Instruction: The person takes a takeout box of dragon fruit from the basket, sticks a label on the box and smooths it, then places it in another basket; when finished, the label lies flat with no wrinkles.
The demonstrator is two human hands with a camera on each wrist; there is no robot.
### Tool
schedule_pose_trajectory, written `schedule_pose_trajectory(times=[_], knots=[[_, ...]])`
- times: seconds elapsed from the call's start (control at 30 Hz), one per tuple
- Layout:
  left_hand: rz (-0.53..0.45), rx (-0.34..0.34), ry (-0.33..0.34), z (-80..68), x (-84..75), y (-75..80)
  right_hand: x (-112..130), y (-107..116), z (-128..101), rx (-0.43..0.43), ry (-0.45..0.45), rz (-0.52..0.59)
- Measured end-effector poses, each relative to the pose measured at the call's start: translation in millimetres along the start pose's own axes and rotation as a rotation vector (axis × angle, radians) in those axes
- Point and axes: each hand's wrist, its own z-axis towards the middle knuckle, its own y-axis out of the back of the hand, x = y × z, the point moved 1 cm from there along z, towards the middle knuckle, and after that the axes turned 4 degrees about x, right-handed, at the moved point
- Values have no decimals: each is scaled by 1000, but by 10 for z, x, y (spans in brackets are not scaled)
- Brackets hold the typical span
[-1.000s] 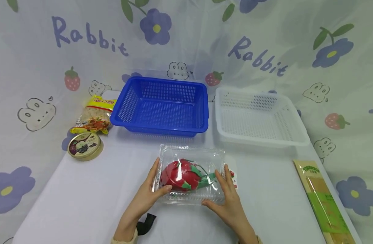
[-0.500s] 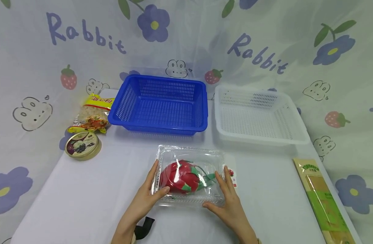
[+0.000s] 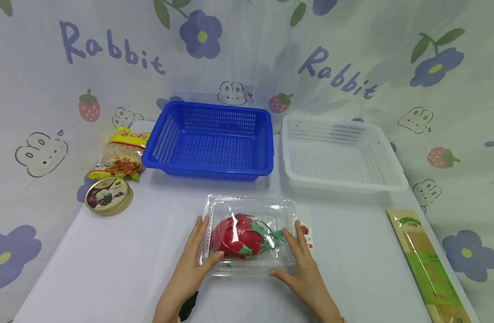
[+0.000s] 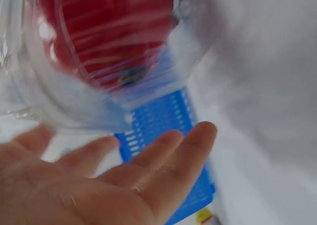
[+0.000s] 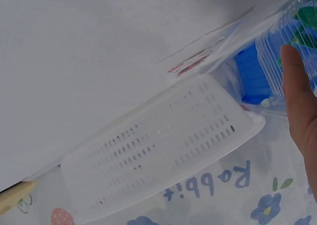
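Left of the blue basket (image 3: 209, 141) I see a snack bag (image 3: 120, 154) and tin (image 3: 108, 197). Just in front of the basket: clear clamshell box (image 3: 250, 233), red-green dragon fruit (image 3: 238, 235) inside. My left hand (image 3: 190, 269) and right hand (image 3: 305, 271) press its sides, fingers straight.

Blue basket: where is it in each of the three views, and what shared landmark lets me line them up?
Head: blue basket at the table's far side, left of centre.
Left wrist: blue slotted wall below centre, behind the fingers.
Right wrist: small blue piece at right, above the white basket.
Shared landmark: the clear box with the red fruit.
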Motion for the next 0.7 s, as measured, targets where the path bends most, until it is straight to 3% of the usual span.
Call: schedule_pose_trajectory(times=[0.13, 0.27, 0.37, 0.53, 0.7], knots=[[124, -22, -84, -4, -56, 13, -37, 66, 11, 10, -6, 51], [156, -6, -102, 6, -84, 25, -127, 174, 107, -93, -34, 95], [145, 13, -90, 15, -76, 28, -227, 299, 221, -139, -181, 123], [109, 32, -84, 16, -51, 26, -405, 456, 394, -72, -484, 159], [94, 31, -86, 6, -41, 33, -508, 396, 520, -53, -585, 165]])
